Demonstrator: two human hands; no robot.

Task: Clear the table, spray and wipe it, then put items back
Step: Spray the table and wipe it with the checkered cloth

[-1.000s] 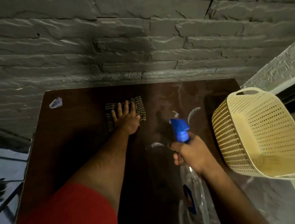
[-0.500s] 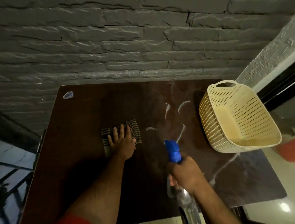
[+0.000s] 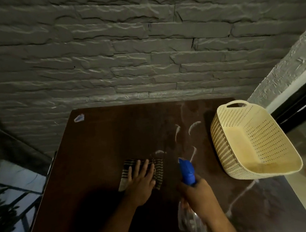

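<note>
Both hands are occupied mid spray-and-wipe: the left hand [image 3: 142,182] is pressed flat on the striped woven cloth [image 3: 158,167] mid-tabletop [image 3: 105,147], the right hand [image 3: 196,193] is closed round the clear blue-nozzled spray bottle [image 3: 186,171], and the streaks towards the right edge are judged next to be wiped.

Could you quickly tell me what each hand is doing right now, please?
Left hand: open, fingers spread, pressed flat on the striped cloth on the table.
Right hand: closed in a grip around the spray bottle.
</note>
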